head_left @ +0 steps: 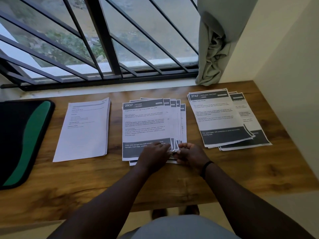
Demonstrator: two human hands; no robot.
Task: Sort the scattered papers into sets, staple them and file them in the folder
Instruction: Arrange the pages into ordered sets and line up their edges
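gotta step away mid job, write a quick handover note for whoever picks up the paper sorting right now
Left hand: fingers rest on the near right corner of the middle stack, the fanned KITCHEN sheets.
Right hand: pinches the corners of the same sheets at their near edge.
Three piles lie on the wooden table: the plain white stack to the left, the middle stack, and the ENTRANCE / BALCONY stack to the right.
The black and green folder lies closed at the far left.
Done: papers look grouped into piles.
Left: square up the middle pile, staple each set, file them. No stapler is in view.
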